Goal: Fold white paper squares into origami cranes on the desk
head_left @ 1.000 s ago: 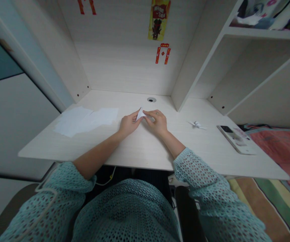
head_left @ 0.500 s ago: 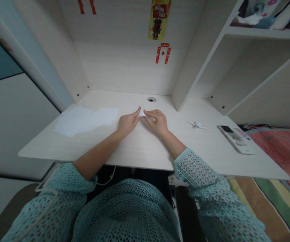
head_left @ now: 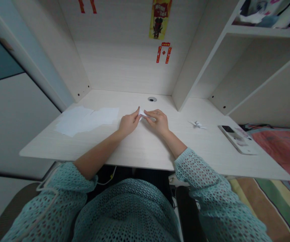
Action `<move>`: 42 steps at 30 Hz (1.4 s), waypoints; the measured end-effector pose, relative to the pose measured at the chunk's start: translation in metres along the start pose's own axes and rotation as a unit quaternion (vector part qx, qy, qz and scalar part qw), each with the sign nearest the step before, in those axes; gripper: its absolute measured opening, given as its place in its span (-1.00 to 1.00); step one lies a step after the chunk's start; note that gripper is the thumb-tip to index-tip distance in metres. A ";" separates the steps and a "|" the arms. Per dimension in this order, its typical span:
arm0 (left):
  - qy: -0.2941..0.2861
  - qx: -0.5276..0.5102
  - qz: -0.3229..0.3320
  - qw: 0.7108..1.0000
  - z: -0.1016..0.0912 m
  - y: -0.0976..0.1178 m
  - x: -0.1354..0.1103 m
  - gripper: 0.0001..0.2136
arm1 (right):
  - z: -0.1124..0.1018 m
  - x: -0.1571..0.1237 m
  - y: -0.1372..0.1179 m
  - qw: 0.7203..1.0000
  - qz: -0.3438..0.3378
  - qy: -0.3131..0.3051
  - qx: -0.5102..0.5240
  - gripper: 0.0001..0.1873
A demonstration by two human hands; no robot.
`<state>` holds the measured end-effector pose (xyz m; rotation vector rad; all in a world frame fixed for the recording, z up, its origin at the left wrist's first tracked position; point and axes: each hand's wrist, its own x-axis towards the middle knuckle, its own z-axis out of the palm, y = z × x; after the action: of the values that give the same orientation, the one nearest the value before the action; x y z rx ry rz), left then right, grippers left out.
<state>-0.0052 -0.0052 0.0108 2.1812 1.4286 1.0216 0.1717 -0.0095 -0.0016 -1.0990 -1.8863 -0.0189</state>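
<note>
A small piece of folded white paper (head_left: 142, 113) is held between my two hands, a little above or on the desk; its contact with the surface is hard to judge. My left hand (head_left: 129, 121) pinches its left side with thumb and forefinger. On the other side, my right hand (head_left: 158, 120) grips the paper's right part between thumb and fingers. Fingers cover much of the paper, so its full shape is hidden. To the right lies a small folded paper figure (head_left: 197, 124) with thin points, touched by neither hand.
Overlapping white paper sheets (head_left: 84, 121) lie on the left of the white desk (head_left: 140, 151). A phone (head_left: 237, 139) rests near the right end. Behind my hands are a round cable hole (head_left: 152, 99) and the back panel; an upright divider (head_left: 185, 80) stands to the right.
The folded paper has turned between my fingers: it showed a small triangle and now shows a slanted face with a point below. Both hands stay in almost the same place.
</note>
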 end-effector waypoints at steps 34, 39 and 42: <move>-0.021 -0.310 -0.102 0.945 0.025 -0.024 0.014 -0.50 | -0.001 0.000 -0.005 0.992 -0.041 -0.033 -0.115 -0.69; 0.008 -0.244 -0.087 0.966 0.020 -0.022 0.011 -0.47 | 0.000 0.000 -0.006 0.994 -0.036 -0.032 -0.101 -0.70; 0.014 -0.166 -0.060 0.984 0.012 -0.015 0.005 -0.54 | -0.001 0.001 -0.006 0.993 -0.036 -0.028 -0.105 -0.69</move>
<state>-0.0056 0.0067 -0.0049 1.8276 1.2776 1.1572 0.1678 -0.0132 0.0018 -1.1814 -2.0089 -0.2354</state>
